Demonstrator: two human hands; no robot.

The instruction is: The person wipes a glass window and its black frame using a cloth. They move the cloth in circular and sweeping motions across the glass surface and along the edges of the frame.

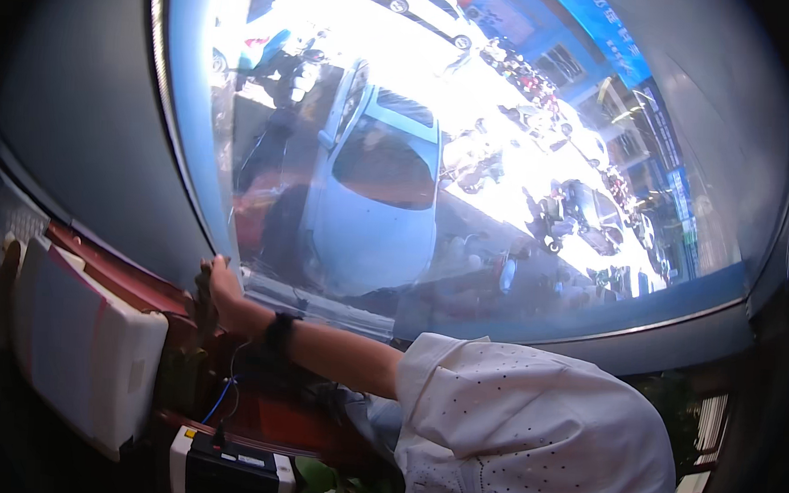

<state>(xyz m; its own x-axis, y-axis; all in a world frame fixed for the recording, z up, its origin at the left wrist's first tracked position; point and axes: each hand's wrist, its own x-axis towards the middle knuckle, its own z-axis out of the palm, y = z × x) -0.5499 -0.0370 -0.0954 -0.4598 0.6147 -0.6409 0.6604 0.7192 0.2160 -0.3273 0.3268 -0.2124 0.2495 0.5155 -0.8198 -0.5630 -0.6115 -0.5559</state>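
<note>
My right hand (221,293) reaches out to the left, at the lower left corner of a large glass pane (259,271). Its fingers look curled, next to the pane's metal frame (201,223). Against the fingers is a dark, narrow shape (202,312), too dim to name; it may be held. A black band (280,332) circles the wrist, and a white dotted sleeve (528,414) covers the upper arm. My left hand is out of view.
Below the hand, a reddish-brown surface (287,424) holds a black and white device (231,470) with a blue cable (219,400). A white, box-like machine (95,338) stands left. Green leaves (315,476) are near the lower edge. Beyond the glass are a light blue car (373,232) and several motorbikes.
</note>
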